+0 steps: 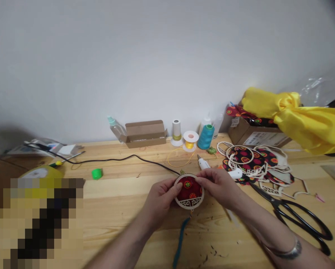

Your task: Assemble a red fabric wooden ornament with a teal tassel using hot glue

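Between my two hands is a round wooden ornament [188, 190], with dark red patterned fabric inside its ring and a cut-out lattice along the lower part. My left hand [163, 200] pinches its left rim, thumb on the front. At the upper right rim, my right hand [219, 185] grips with thumb and fingers. A teal tassel [180, 243] hangs from the ornament's bottom by a small orange cord and trails over the table. Behind my right hand lies a white glue gun [204, 164], partly hidden by it.
Black scissors [290, 213] lie at right, near a pile of wooden frames and patterned fabric [257, 164]. Thread spools [191, 140], a teal thread cone [206, 137] and an open cardboard box [145, 134] stand along the wall. A green cap [97, 173] and black cable [114, 160] are left.
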The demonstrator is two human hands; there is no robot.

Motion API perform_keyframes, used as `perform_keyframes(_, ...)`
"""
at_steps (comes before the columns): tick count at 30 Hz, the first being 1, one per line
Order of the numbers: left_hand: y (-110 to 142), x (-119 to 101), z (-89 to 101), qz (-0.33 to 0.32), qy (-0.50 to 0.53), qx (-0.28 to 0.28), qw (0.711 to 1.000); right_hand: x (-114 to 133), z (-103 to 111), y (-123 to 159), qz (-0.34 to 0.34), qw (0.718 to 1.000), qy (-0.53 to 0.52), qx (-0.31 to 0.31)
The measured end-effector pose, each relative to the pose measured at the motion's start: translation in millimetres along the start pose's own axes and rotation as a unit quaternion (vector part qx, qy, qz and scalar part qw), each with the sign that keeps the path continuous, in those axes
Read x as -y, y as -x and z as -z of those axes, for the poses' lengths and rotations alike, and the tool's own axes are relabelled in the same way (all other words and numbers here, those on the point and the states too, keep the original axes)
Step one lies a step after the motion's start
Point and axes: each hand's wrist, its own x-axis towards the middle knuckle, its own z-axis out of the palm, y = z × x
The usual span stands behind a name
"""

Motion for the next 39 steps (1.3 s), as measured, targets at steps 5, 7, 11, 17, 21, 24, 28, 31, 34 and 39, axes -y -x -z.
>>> perform_keyframes(5,1.5,-0.2,0.4,0.001,-0.004,-0.012,1.000,-1.1,0.0,2.6,0.012,1.000,-0.017,0.000)
perform_keyframes(7,2.0,-0.2,0.2,0.000,-0.007,-0.013,1.000,-1.8,-0.2,2.8,0.016,1.000,-0.014,0.000)
perform_keyframes(11,2.9,-1.4,-1.0,-0.011,-0.014,-0.012,1.000,-2.8,-0.7,1.9,0.017,1.000,-0.014,-0.002)
perform_keyframes(17,4.5,-2.9,-0.3,0.003,-0.045,-0.010,0.999,-2.8,1.0,0.5,0.014,1.000,0.003,0.006)
perform_keyframes(21,4.3,-2.2,1.6,-0.006,-0.052,0.014,0.999,-3.5,1.1,0.2,0.015,1.000,-0.014,0.002)
perform_keyframes(24,4.1,-1.5,0.4,-0.020,-0.053,0.009,0.998,-3.4,-0.1,0.1,0.007,1.000,-0.013,0.000)
perform_keyframes(28,4.0,-1.7,-3.0,-0.025,-0.072,-0.016,0.997,-3.4,-0.9,-0.2,0.013,1.000,-0.002,-0.004)
perform_keyframes(31,4.5,-1.3,-3.5,-0.021,-0.075,-0.020,0.997,-5.1,-0.6,-0.7,0.020,1.000,-0.003,0.002)
perform_keyframes(34,5.3,0.1,-2.4,-0.015,-0.070,-0.015,0.997,-6.7,-0.2,-1.2,0.016,1.000,-0.021,0.012)
perform_keyframes(39,4.4,0.7,-1.7,-0.017,-0.053,-0.022,0.998,-6.3,-1.0,-1.5,0.012,0.999,-0.041,0.012)
